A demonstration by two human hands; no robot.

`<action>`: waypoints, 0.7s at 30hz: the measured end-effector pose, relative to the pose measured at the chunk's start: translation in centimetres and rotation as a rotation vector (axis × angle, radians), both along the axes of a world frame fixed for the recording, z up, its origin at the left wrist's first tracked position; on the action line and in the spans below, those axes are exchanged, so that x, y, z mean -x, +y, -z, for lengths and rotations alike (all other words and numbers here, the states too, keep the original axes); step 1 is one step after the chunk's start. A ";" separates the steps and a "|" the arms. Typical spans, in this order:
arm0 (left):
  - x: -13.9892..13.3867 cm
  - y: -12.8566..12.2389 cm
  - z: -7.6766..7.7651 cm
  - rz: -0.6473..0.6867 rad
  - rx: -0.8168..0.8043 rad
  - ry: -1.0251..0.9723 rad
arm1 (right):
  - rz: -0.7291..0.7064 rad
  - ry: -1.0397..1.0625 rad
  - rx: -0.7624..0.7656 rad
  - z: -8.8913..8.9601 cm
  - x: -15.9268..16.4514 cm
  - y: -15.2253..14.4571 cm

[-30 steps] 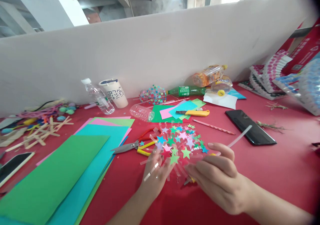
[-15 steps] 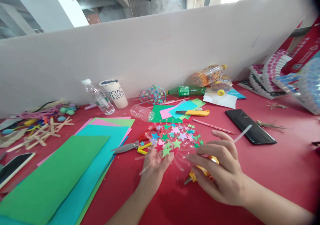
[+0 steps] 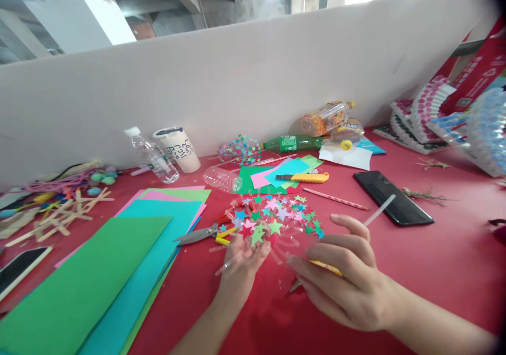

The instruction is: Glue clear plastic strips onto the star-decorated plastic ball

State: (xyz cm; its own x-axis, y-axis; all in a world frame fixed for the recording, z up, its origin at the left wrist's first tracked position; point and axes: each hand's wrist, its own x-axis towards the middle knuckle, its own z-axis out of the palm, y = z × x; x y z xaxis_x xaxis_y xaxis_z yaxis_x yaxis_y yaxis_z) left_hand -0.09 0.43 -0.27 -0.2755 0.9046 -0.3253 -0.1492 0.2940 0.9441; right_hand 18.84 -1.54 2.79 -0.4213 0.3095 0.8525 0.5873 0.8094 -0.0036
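1. Centre of frame: a clear plastic piece fringed with strips and covered in multicoloured stars [image 3: 272,215], above a red tabletop [image 3: 446,270].
2. Lower centre: the left hand [image 3: 243,257], thumb and fingers curled, holds the piece's near-left edge.
3. Lower right: the right hand [image 3: 348,281], fingertips close together near the strips; whether they pinch anything, I cannot tell.
4. A steady left hold and light right touch should keep the springy-looking strips in line.
5. Partly hidden behind the right hand: a yellow tool with a metal tip [image 3: 327,267]; fingers best avoid that tip.
6. Metal scissors with yellow and red handles [image 3: 205,232] crowd the left; red surface at lower right gives the elbow room, short of the black phone [image 3: 395,199].
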 end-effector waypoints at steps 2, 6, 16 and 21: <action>-0.1 0.1 0.1 -0.003 -0.007 0.003 | -0.004 0.012 0.014 0.0 -0.1 0.0; 0.1 0.2 0.7 0.012 -0.012 -0.024 | 0.021 0.039 0.075 0.1 -0.2 0.2; 1.0 0.0 1.9 0.033 -0.060 0.056 | 0.088 0.032 0.115 0.2 0.3 0.5; 0.8 0.1 1.5 0.038 -0.086 0.048 | 0.090 0.045 0.107 0.4 0.4 0.4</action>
